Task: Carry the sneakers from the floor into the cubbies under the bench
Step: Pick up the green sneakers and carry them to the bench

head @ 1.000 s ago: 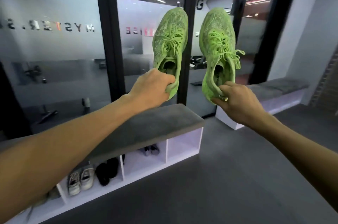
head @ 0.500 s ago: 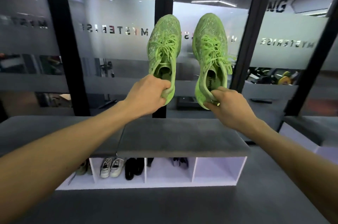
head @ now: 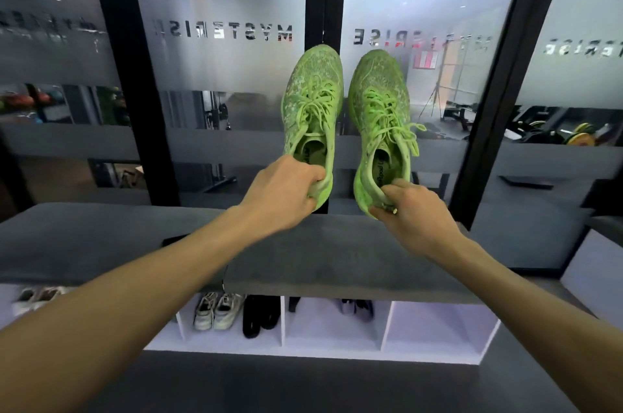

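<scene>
Right now, from my feed:
Room: I see the bench (head: 101, 237) straight ahead, its front edge running across below both forearms, with dark floor (head: 303, 385) open between me and it.
Cubbies: white dividers split the space under the bench; the right cubby (head: 438, 328) holds nothing I can see, the middle cubby (head: 333, 328) has dark shoes (head: 357, 309) far back, and the left cubby (head: 188, 331) holds white shoes (head: 217, 311) beside black shoes (head: 259, 316).
Behind: glass wall (head: 222, 41) with black posts stands just past the bench.
Left hand (head: 283, 191): fingers clenched around the heel of the left sneaker (head: 313, 99), thumb side tucked at the collar.
Right hand (head: 411, 210): fingers pinch the heel rim of the right sneaker (head: 379, 99), fingertips inside the opening.
Sneakers: both green, held up above the bench, toes pointing away and up, side by side, not touching, well clear of the cubbies.
</scene>
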Demonstrator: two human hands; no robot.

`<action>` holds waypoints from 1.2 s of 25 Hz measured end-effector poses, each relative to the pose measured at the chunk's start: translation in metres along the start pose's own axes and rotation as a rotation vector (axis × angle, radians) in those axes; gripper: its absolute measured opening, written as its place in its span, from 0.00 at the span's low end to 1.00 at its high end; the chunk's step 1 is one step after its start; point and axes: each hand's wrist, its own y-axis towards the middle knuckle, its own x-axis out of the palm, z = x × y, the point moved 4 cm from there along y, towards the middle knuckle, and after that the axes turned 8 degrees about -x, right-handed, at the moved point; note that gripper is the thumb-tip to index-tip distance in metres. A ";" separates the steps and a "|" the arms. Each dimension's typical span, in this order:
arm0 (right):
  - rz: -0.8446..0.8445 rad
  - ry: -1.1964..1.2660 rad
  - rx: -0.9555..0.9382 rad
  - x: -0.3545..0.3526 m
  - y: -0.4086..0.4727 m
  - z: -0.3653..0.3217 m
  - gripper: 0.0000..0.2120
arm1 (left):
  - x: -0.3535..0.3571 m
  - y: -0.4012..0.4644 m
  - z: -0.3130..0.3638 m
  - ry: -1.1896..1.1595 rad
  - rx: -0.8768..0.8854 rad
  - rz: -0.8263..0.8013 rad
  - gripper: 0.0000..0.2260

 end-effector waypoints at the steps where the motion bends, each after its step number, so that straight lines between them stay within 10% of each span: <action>1: -0.006 0.007 0.007 0.023 -0.005 0.009 0.12 | 0.023 -0.001 -0.004 0.005 -0.008 -0.016 0.12; 19: -0.092 0.093 0.049 0.473 -0.187 0.113 0.11 | 0.488 -0.141 -0.065 0.048 -0.032 -0.092 0.09; 30: -0.329 0.173 0.138 0.625 -0.295 0.117 0.10 | 0.656 -0.227 -0.084 0.021 -0.110 -0.334 0.06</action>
